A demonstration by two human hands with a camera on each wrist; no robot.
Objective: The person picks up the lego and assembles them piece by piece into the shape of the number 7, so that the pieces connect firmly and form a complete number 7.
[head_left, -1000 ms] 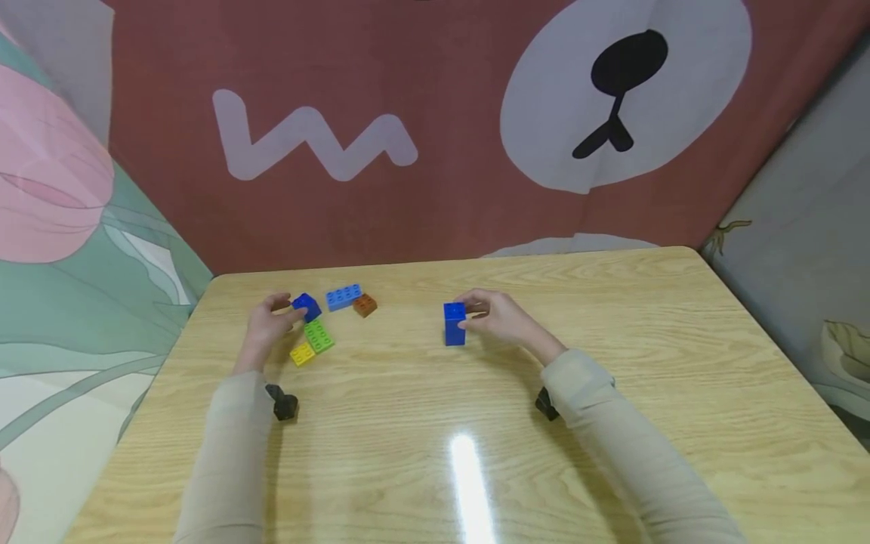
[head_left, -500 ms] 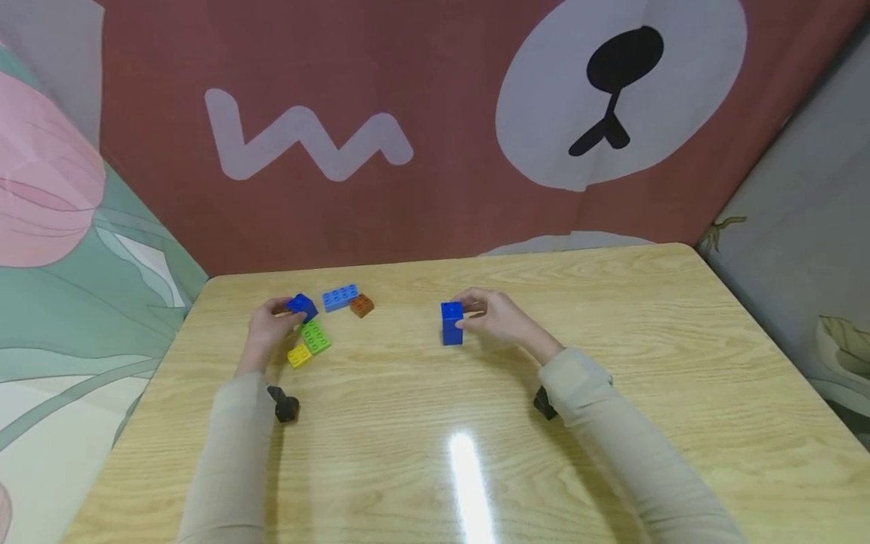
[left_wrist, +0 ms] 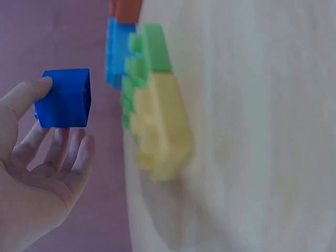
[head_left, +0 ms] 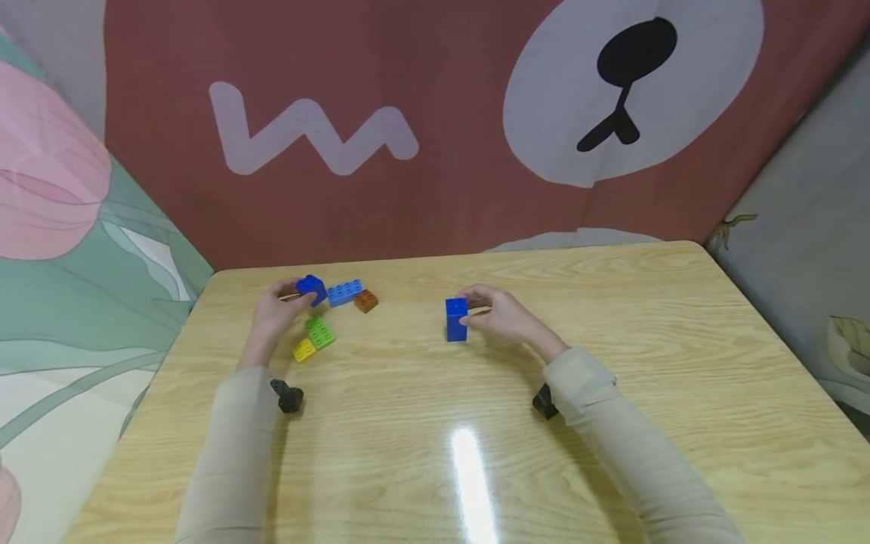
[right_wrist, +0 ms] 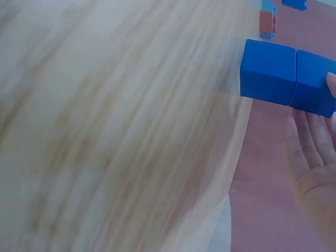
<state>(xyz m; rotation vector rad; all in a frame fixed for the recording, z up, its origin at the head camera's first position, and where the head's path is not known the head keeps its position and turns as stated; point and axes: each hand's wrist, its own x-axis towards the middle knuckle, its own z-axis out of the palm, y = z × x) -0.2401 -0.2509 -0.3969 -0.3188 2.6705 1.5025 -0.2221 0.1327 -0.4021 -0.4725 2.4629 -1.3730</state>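
Observation:
My left hand (head_left: 275, 313) pinches a dark blue toy brick (left_wrist: 64, 98) between thumb and fingers, lifted off the table at the back left. Below it on the table lie a lime green brick (head_left: 319, 332) and a small yellow brick (head_left: 303, 350), close together. Just right of the held brick are a light blue brick (head_left: 344, 292) and a brown brick (head_left: 365, 301). At the middle back, my right hand (head_left: 499, 313) grips the upper part of a stack of two dark blue bricks (right_wrist: 269, 73), which stands upright on the table.
The wooden table (head_left: 408, 423) ends at a red-brown cloth backdrop (head_left: 306, 219). Black wrist-camera parts sit by the left sleeve (head_left: 291, 399) and by the right sleeve (head_left: 545, 402). A bright light streak reflects off the front of the tabletop.
The left hand has taken hold of the dark blue brick and raised it away from the green brick, slightly back and right. The right hand keeps its grip on the stack.

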